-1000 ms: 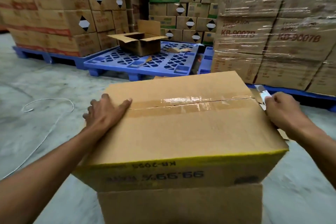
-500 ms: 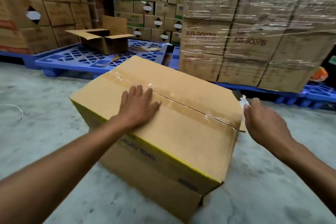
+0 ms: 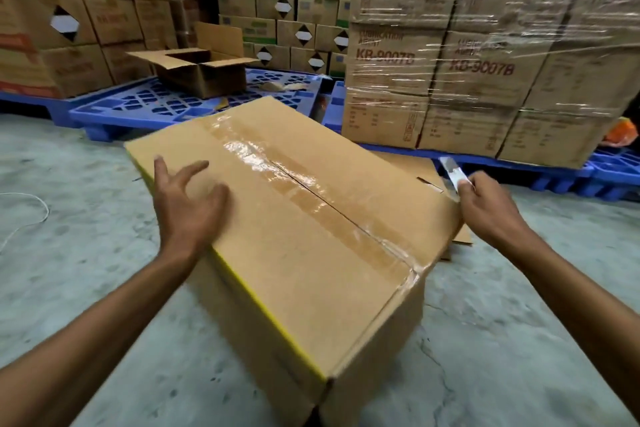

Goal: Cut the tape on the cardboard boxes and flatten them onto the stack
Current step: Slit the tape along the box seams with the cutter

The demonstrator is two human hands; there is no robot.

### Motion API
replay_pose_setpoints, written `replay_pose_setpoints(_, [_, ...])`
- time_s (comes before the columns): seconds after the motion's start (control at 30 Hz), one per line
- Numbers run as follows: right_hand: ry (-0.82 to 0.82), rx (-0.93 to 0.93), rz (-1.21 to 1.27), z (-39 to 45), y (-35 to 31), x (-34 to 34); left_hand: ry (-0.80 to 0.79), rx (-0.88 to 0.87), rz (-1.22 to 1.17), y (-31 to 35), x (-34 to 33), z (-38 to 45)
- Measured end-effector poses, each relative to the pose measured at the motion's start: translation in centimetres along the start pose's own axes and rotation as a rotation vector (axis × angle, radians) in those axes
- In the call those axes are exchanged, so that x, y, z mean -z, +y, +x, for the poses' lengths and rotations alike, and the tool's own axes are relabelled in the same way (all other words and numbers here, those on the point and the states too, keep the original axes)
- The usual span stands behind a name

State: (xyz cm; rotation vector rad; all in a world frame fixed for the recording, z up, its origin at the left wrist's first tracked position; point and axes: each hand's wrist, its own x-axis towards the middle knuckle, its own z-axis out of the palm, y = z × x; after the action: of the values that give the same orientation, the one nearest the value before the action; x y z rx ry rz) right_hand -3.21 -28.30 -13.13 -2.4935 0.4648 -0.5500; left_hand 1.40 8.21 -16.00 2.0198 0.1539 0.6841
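Note:
A closed brown cardboard box (image 3: 294, 263) with a yellow edge stands on the concrete floor in front of me. Clear tape (image 3: 311, 204) runs along its top seam and over the near right edge. My left hand (image 3: 187, 198) lies with spread fingers at the box's left top edge. My right hand (image 3: 485, 208) grips a white utility knife (image 3: 452, 172) at the box's far right corner, blade pointing away. Flattened cardboard (image 3: 412, 163) lies on the floor behind the box, partly hidden.
An open empty box (image 3: 197, 69) sits on a blue plastic pallet (image 3: 145, 107) ahead. Shrink-wrapped cartons (image 3: 485, 55) stand on a pallet at the right, more stacked cartons (image 3: 69, 17) at the left. A white cord (image 3: 31, 215) lies on the floor at left.
The box has turned further, so its taped seam now runs diagonally toward me. My left hand slid from the top's middle to the left edge. The right hand still holds the knife at the far corner.

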Motion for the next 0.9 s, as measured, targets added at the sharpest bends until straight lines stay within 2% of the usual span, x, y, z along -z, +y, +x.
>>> replay_pose_setpoints(0.07, [-0.106, -0.030, -0.016, -2.2, 0.5, -0.1, -0.046, -0.077, 0.005, 1.4, 0.5, 2.3])
replay_pose_setpoints(0.17, [-0.211, -0.002, 0.024, -4.5, -0.7, -1.0, -0.234, -0.126, 0.093, 3.3, -1.0, 4.0])
replay_pose_setpoints(0.27, [-0.130, 0.043, 0.077, -5.7, -1.8, -2.2, -0.383, -0.201, 0.276, 2.3, -3.7, 3.8])
replay_pose_setpoints(0.33, [-0.055, 0.056, 0.073, -5.8, -2.2, -3.0, -0.411, -0.240, 0.413, 1.7, -4.4, 4.0])
replay_pose_setpoints(0.47, [-0.014, 0.116, -0.020, -5.0, -3.6, -3.5, -0.483, -0.273, 0.648, 3.3, -4.9, 3.2])
replay_pose_setpoints(0.6, [-0.007, 0.174, -0.007, -4.0, -4.8, -3.6, -0.618, -0.379, 0.725, 4.8, -7.3, 0.4])
replay_pose_setpoints(0.73, [0.001, 0.225, 0.036, -3.2, -6.7, -3.8, -0.575, -0.372, 0.675, 5.1, -8.6, 1.1])
replay_pose_setpoints(0.9, [-0.085, 0.271, -0.014, -0.2, -9.1, -5.7, -0.489, -0.254, 0.688, 3.4, -8.7, 3.6])
